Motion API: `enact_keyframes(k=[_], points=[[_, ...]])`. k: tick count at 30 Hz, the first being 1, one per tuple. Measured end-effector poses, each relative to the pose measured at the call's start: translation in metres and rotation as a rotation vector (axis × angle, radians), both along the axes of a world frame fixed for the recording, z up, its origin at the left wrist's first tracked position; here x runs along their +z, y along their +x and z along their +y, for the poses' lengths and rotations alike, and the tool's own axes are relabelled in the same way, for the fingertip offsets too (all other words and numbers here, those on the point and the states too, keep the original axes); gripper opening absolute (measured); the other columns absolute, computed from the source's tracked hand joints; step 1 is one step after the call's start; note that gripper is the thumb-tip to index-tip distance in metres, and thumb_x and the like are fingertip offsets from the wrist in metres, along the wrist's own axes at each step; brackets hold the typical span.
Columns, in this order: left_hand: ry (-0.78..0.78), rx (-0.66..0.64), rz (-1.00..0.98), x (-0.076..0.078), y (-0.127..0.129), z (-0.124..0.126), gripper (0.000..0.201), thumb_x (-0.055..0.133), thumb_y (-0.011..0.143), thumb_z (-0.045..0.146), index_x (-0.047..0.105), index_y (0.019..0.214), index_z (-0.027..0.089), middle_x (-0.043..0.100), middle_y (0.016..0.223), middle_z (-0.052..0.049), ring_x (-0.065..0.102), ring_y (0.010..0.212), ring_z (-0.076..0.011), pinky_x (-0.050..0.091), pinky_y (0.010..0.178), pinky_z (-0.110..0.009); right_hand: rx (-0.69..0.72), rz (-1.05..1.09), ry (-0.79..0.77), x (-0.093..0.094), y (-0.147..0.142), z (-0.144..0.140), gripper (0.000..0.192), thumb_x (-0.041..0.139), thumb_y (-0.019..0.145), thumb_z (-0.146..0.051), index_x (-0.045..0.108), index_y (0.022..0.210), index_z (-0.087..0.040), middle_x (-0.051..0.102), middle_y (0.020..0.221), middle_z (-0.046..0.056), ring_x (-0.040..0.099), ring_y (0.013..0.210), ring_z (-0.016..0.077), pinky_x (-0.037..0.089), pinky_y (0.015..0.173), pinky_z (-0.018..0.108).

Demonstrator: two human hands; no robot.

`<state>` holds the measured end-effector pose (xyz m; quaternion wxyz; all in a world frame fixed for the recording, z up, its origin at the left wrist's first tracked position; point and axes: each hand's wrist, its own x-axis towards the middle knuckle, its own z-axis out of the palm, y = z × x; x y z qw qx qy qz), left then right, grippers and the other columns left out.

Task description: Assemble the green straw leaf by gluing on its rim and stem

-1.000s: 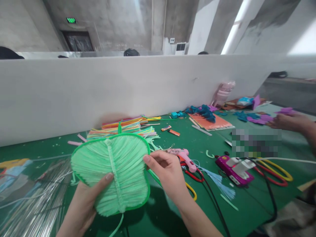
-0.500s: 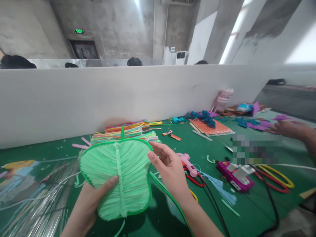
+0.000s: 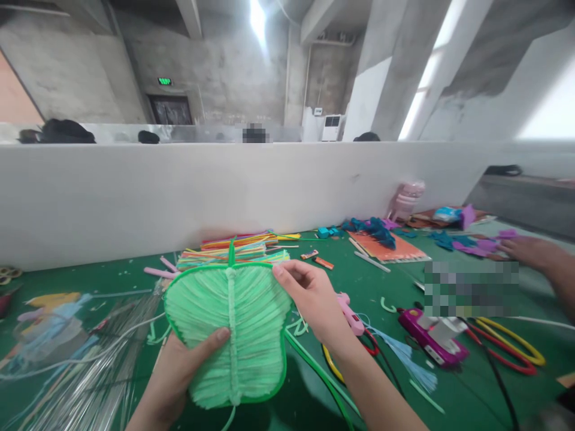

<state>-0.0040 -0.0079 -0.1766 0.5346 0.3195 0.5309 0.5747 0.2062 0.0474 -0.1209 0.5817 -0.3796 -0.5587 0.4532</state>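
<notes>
Landmark for you: the white divider (image 3: 135, 197) across the green table (image 3: 449, 389).

- Against the divider's foot, centre: stack of coloured stems (image 3: 238, 246).
- Right along its foot: blue clips (image 3: 327, 231), then a teal heap (image 3: 372, 228) on an orange sheet (image 3: 390, 248); pink bottle (image 3: 404, 200) upright, touching the divider.
- Out from the divider, centre: two small orange sticks (image 3: 317, 258); nearer you, a pink glue gun (image 3: 351, 312).
- Farther out, right: magenta glue gun (image 3: 433, 338), black cable (image 3: 498, 377), red and yellow rings (image 3: 512, 344).
- Left, well off the divider: clear strips (image 3: 85, 365).
- Far right: a co-worker's hand (image 3: 527, 251) by purple scraps (image 3: 476, 244).
</notes>
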Motion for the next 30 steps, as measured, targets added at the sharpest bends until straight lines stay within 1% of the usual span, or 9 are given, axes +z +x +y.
enact_keyframes(k=[5,9,11,14,17,19,21,25,30], points=[[-0.004,-0.004,0.002,0.002,-0.001,-0.001,0.108,0.094,0.056,0.038,0.043,0.149,0.016,0.077,0.111,-0.016,0.073,0.102,-0.0383,0.059,0.089,-0.052,0.038,0.025,-0.022,0.001,0.0,0.0,0.03,0.079,0.074,-0.046,0.069,0.075,-0.017,0.063,0.067,-0.002,0.052,0.062,0.0107,0.041,0.059,0.023],[-0.027,-0.028,-0.06,0.005,0.0,-0.001,0.107,0.094,0.055,0.035,0.045,0.148,0.014,0.078,0.11,-0.016,0.074,0.1,-0.0382,0.06,0.087,-0.051,0.198,0.038,-0.068,0.003,0.005,-0.005,0.03,0.088,0.066,-0.036,0.071,0.085,-0.02,0.072,0.083,-0.001,0.063,0.076,0.0137,0.048,0.072,0.026],[-0.031,-0.028,-0.06,0.005,0.0,-0.001,0.105,0.094,0.055,0.035,0.047,0.146,0.014,0.078,0.111,-0.016,0.074,0.1,-0.0379,0.06,0.088,-0.051,0.252,0.034,-0.071,0.005,0.007,-0.008,0.033,0.089,0.065,-0.034,0.071,0.09,-0.021,0.073,0.091,-0.001,0.064,0.083,0.0144,0.048,0.078,0.026],[-0.038,-0.028,-0.058,0.004,0.0,-0.001,0.103,0.095,0.054,0.036,0.049,0.144,0.013,0.078,0.109,-0.016,0.074,0.1,-0.0381,0.06,0.088,-0.051,0.201,0.011,-0.039,0.008,0.009,-0.008,0.029,0.08,0.076,-0.044,0.071,0.089,-0.02,0.069,0.084,-0.001,0.059,0.077,0.0122,0.045,0.07,0.024],[-0.044,-0.026,-0.049,0.003,0.001,-0.001,0.106,0.095,0.053,0.039,0.049,0.144,0.013,0.079,0.106,-0.016,0.074,0.098,-0.039,0.061,0.085,-0.051,0.133,-0.05,-0.025,0.01,0.008,-0.005,0.037,0.069,0.084,-0.054,0.071,0.084,-0.017,0.057,0.068,-0.004,0.045,0.061,0.0088,0.035,0.056,0.022],[-0.041,-0.019,-0.021,0.002,0.001,-0.001,0.108,0.095,0.052,0.041,0.048,0.145,0.014,0.079,0.107,-0.015,0.074,0.098,-0.0388,0.061,0.085,-0.051,0.115,-0.101,-0.02,0.01,0.006,-0.002,0.041,0.066,0.085,-0.057,0.071,0.08,-0.017,0.051,0.062,-0.005,0.038,0.056,0.0081,0.029,0.052,0.023],[-0.034,-0.012,0.005,0.002,0.002,-0.002,0.109,0.095,0.052,0.042,0.047,0.146,0.017,0.079,0.108,-0.014,0.074,0.1,-0.0382,0.06,0.087,-0.05,0.098,-0.127,-0.003,0.011,0.005,0.0,0.039,0.069,0.082,-0.055,0.072,0.079,-0.016,0.055,0.063,-0.003,0.042,0.058,0.0091,0.031,0.054,0.024],[-0.022,-0.012,0.034,0.001,0.002,-0.002,0.109,0.094,0.053,0.042,0.046,0.148,0.017,0.078,0.111,-0.015,0.073,0.104,-0.0386,0.058,0.091,-0.052,0.106,-0.196,0.025,0.016,0.005,0.003,0.034,0.073,0.079,-0.051,0.076,0.081,-0.017,0.07,0.075,0.002,0.056,0.067,0.0138,0.041,0.061,0.027],[-0.005,-0.038,0.024,0.004,0.005,-0.005,0.109,0.093,0.056,0.04,0.043,0.149,0.016,0.077,0.113,-0.016,0.072,0.105,-0.0389,0.056,0.095,-0.053,0.156,-0.272,0.07,0.025,0.005,0.007,0.029,0.075,0.078,-0.047,0.077,0.086,-0.019,0.075,0.084,0.004,0.063,0.076,0.0163,0.046,0.069,0.028]])
